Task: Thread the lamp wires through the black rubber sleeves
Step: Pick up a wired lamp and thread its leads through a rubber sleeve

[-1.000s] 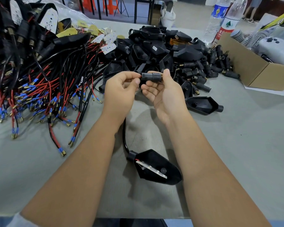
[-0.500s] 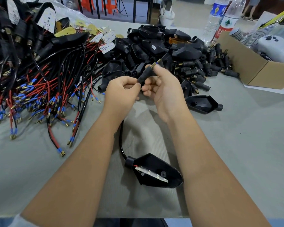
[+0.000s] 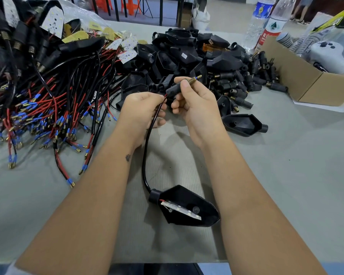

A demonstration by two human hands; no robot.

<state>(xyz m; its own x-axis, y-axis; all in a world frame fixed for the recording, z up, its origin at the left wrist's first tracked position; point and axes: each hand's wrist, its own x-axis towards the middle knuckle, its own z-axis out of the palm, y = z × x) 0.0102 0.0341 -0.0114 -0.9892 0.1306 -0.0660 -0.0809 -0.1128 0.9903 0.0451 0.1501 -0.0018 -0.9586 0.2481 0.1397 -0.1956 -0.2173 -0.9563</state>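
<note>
**Wire tip out the far end of the sleeve**

The right hand (image 3: pixel 195 108) is curled round a black rubber sleeve (image 3: pixel 174 88), thumb laid along its top, holding it tilted up and away over the table (image 3: pixel 286 175). A brass threaded end sticks out past the thumb, and the blue-and-gold wire tip (image 3: pixel 198 77) pokes out beyond that. The left hand (image 3: pixel 143 110) sits just beside, fingers bent in, pinching the wire (image 3: pixel 147 139) right where it enters the near mouth of the sleeve (a bit of red shows there). From that pinch the black wire drops between the forearms, bends, and runs into the neck of a lamp housing (image 3: pixel 187 207) lying on the table close to the person, its white LED strip facing up.

To the left lies a heap of red and black leads (image 3: pixel 48 108) with blue terminals. Behind the hands is a pile of black housings (image 3: pixel 187 54), and more sleeves (image 3: pixel 256 76) are scattered to its right. One empty housing (image 3: pixel 244 125) lies just right of the right hand. A cardboard box (image 3: pixel 310 84) and two water bottles (image 3: pixel 266 22) stand at the far right.
</note>
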